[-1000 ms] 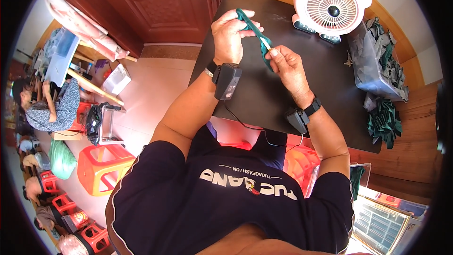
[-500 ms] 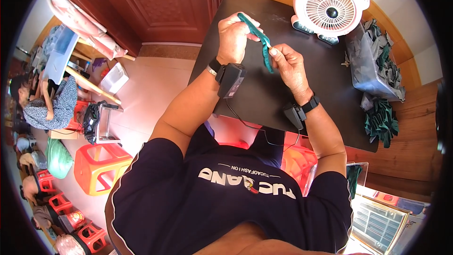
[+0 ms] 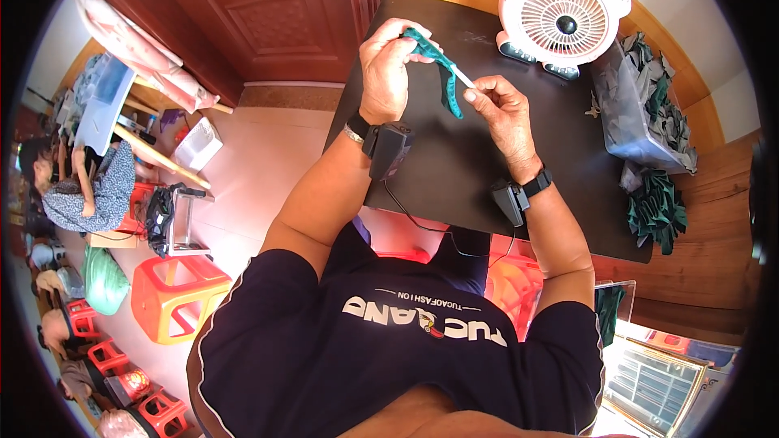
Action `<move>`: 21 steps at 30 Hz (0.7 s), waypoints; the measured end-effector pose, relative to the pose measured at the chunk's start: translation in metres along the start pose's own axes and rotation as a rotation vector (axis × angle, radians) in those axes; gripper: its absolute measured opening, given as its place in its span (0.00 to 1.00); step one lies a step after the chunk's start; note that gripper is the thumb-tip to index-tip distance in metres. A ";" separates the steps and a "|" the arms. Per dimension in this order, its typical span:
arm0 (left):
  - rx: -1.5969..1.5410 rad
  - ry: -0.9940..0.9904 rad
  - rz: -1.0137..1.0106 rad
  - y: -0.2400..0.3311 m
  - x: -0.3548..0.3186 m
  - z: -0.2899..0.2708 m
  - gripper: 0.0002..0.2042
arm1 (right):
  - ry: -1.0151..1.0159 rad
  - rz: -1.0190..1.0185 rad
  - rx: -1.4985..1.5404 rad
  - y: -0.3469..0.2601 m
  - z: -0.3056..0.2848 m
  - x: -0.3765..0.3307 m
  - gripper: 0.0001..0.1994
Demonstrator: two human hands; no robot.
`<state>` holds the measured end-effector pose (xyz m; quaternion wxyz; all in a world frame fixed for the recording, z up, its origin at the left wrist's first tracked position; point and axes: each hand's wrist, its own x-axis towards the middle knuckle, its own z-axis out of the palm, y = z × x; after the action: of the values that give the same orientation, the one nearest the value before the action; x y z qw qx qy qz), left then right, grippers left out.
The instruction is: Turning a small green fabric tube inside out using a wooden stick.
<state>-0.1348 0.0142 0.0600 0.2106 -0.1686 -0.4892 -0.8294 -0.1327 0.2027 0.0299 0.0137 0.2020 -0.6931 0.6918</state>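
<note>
Over a black table (image 3: pixel 454 170), my left hand (image 3: pixel 388 71) pinches the upper end of a narrow teal fabric strip (image 3: pixel 438 65). My right hand (image 3: pixel 501 109) pinches a thin white stick (image 3: pixel 462 77) that runs into the strip's lower part. The strip hangs bent between the two hands, above the tabletop. Each wrist carries a black strap-on device with a cable.
A white desk fan (image 3: pixel 564 16) stands at the table's far edge. To the right, a clear bin (image 3: pixel 641 113) holds dark green fabric pieces, with a loose pile (image 3: pixel 659 207) beside it. A wooden door (image 3: pixel 268 8) and orange stools (image 3: pixel 174 296) lie left; other people sit at far left.
Both hands have drawn slightly apart. The white stick now shows between the strip and my right fingers, and the strip droops more.
</note>
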 end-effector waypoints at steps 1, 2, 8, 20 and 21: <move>0.023 0.001 0.022 0.001 0.000 0.000 0.10 | 0.000 0.005 0.010 -0.001 0.000 0.000 0.04; 0.025 0.000 0.021 0.001 -0.001 0.000 0.10 | 0.000 0.010 0.019 -0.001 0.000 0.000 0.04; -0.035 0.045 0.022 -0.004 -0.004 0.000 0.10 | 0.023 -0.045 0.086 0.000 0.003 -0.002 0.06; -0.124 0.000 0.067 -0.008 -0.012 0.006 0.07 | 0.041 -0.182 -0.001 0.001 0.009 -0.005 0.05; -0.082 0.002 0.051 -0.005 -0.011 0.004 0.07 | 0.039 -0.185 -0.003 0.000 0.009 -0.005 0.05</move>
<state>-0.1279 0.0218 0.0528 0.2249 -0.1888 -0.4503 -0.8432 -0.1256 0.1956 0.0283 0.0916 0.2516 -0.6721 0.6903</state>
